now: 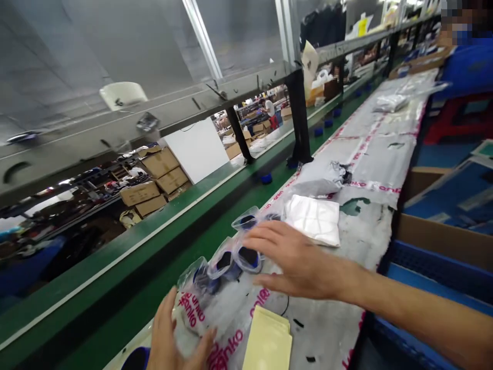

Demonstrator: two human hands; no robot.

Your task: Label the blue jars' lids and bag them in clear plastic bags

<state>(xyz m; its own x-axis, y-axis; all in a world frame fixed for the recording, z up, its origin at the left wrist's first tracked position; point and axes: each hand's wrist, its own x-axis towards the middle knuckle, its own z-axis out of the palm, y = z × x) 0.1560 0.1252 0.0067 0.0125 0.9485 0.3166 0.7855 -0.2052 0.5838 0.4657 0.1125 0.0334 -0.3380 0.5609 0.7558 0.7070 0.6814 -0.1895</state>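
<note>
Several blue and black round items in clear plastic bags (224,263) stand in a row along the left edge of the plastic-covered table (365,154). My right hand (295,259) is over the far end of the row, fingers spread, beside one bagged item (248,257). At the near end, my left hand (175,334) has its thumb and fingers apart, with nothing between them. Pale yellow sheets (267,341) lie between the hands, near the bottom edge. Beyond my right hand sits a stack of folded white bags (314,218).
A green conveyor (162,252) runs along the left, carrying small blue items (265,178). Blue crates (435,272) stand at the right. A dark post (298,118) rises beside the conveyor. A person in blue (468,67) is at the far right.
</note>
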